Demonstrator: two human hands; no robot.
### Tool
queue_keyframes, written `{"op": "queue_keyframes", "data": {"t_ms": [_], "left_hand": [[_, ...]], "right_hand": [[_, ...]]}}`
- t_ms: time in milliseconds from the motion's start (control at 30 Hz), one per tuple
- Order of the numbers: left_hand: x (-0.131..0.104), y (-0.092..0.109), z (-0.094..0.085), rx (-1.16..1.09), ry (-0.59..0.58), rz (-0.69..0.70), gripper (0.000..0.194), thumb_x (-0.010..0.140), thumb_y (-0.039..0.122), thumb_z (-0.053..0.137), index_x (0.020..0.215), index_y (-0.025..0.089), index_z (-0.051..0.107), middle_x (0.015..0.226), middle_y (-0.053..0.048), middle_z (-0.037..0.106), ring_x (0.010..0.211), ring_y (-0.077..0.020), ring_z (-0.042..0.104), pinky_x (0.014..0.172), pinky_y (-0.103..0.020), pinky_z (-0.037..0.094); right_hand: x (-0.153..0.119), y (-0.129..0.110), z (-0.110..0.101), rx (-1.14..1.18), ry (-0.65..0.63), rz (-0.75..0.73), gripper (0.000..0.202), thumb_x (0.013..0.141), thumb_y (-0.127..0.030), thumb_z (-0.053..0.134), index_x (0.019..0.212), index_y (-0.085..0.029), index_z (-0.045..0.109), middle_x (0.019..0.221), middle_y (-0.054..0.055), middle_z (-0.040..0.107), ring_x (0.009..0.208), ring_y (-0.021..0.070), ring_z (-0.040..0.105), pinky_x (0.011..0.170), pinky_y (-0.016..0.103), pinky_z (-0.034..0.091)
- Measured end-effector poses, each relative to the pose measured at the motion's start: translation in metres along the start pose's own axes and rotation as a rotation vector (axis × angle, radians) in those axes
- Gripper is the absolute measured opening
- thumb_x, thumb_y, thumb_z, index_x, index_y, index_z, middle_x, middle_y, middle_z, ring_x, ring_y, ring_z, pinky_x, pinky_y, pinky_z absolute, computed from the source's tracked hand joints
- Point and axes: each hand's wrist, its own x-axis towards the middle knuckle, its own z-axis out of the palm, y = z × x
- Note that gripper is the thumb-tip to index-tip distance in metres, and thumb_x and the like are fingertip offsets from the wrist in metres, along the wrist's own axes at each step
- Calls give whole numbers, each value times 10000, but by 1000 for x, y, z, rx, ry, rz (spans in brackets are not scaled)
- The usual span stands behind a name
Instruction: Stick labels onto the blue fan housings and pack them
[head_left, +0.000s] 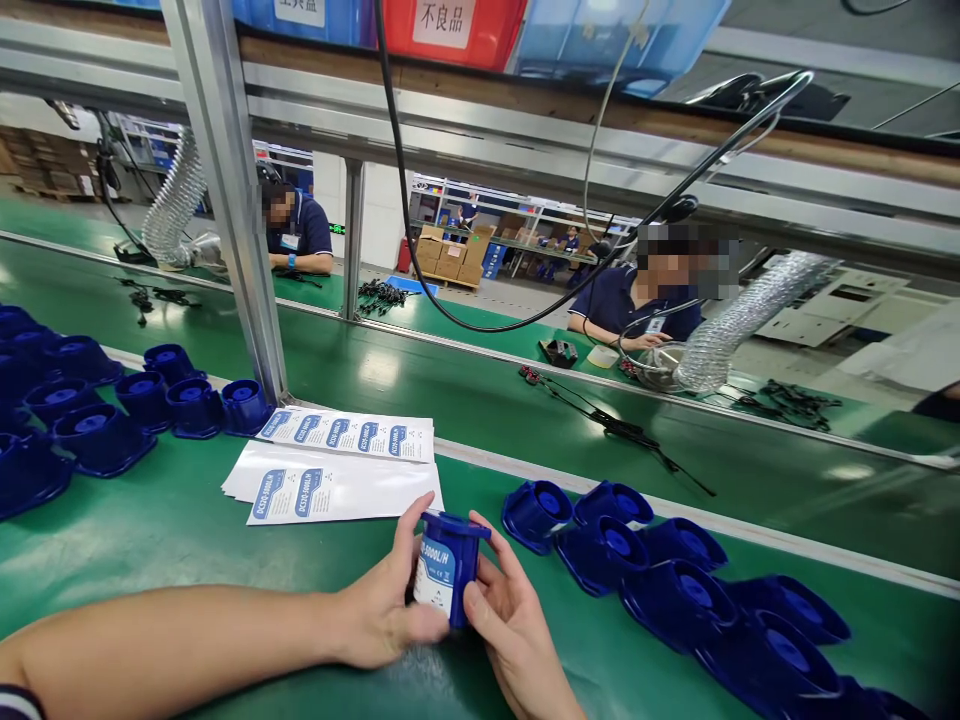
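Observation:
Between my two hands, just above the green bench, is a dark blue plastic housing (466, 570) with a flange at its top. A blue and white label (436, 572) printed "5000L/H" covers its left-facing side. My left hand (386, 610) is wrapped round the left of the housing, its thumb low against the label. From the right, my right hand (504, 605) grips the other side, with a finger up at the flange. Behind my hands lie sheets of similar labels (345, 490), several of them still on the white backing.
Several blue housings (105, 435) stand at the left, and a row of more (679, 590) runs along the right. A metal post (225, 200) rises behind the label sheets. Black cables (607, 420) lie on the strip beyond. Two co-workers (637, 300) sit across.

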Motion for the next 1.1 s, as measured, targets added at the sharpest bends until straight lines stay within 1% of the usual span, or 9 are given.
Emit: {"op": "queue_keyframes", "data": {"t_ms": [67, 133, 300, 500, 667, 767, 867, 967, 1100], "left_hand": [[2, 0, -1, -99, 64, 17, 893, 971, 687, 548, 1617, 284, 81, 1439, -170, 516, 1236, -300, 586, 1079, -500, 430], [4, -1, -1, -122, 138, 2, 661, 1002, 642, 534, 1513, 287, 308, 1315, -116, 572, 1182, -263, 587, 1040, -451, 439], [8, -5, 1, -169, 221, -10, 582, 932, 593, 701, 1353, 273, 460, 1195, -79, 626, 1090, -230, 608, 953, -384, 468], [5, -7, 3, -193, 252, -68, 680, 854, 607, 788, 1350, 243, 498, 1190, -102, 674, 1096, -252, 626, 966, -404, 483], [4, -1, 4, -172, 225, -105, 811, 777, 593, 853, 1417, 253, 490, 1321, -129, 658, 1130, -274, 656, 968, -399, 510], [3, 3, 4, -141, 207, -147, 862, 739, 491, 888, 1454, 256, 468, 1380, -142, 645, 1115, -286, 691, 996, -427, 524], [2, 2, 3, -76, 180, -145, 972, 713, 293, 879, 1548, 289, 380, 1458, -147, 613, 1218, -326, 685, 1086, -482, 497], [1, -3, 3, -17, 122, -105, 1264, 617, 124, 882, 1647, 343, 183, 1458, -134, 621, 1238, -332, 687, 1122, -516, 481], [3, -6, 5, -157, 185, -146, 1332, 632, 226, 961, 1659, 306, 117, 1391, -156, 661, 1195, -313, 709, 1034, -455, 544]], "right_hand": [[-1, -2, 3, 11, 11, -4, 813, 864, -397, 847, 1549, -307, 417, 1422, 153, 685, 1307, 323, 662, 1088, 493, 544], [-2, -2, 5, -1, 41, -11, 825, 848, -396, 864, 1539, -295, 424, 1395, 158, 697, 1300, 324, 664, 1084, 488, 548], [-3, 2, 8, -81, 68, -23, 843, 826, -419, 883, 1534, -293, 443, 1339, 156, 719, 1220, 320, 701, 1048, 484, 568], [-8, 2, 13, -179, 164, -35, 829, 815, -449, 888, 1524, -275, 497, 1189, 130, 742, 1095, 293, 729, 920, 420, 616], [-10, -1, 11, -153, 153, -38, 809, 816, -429, 890, 1522, -290, 519, 1228, 131, 744, 1132, 298, 715, 933, 426, 614], [-10, -3, 8, -156, 145, -39, 793, 823, -411, 889, 1520, -291, 532, 1256, 138, 740, 1158, 297, 708, 952, 428, 609], [-8, -5, 4, -158, 111, -39, 808, 820, -400, 895, 1528, -285, 523, 1295, 138, 730, 1188, 299, 700, 1008, 442, 584], [-5, -8, -3, -147, 96, 29, 831, 858, -474, 847, 1574, -289, 467, 1341, 143, 718, 1185, 315, 704, 1025, 492, 574], [-9, -11, -17, -399, 149, 55, 810, 909, -639, 712, 1588, -255, 493, 1450, 192, 651, 1235, 383, 670, 960, 532, 604]]}}
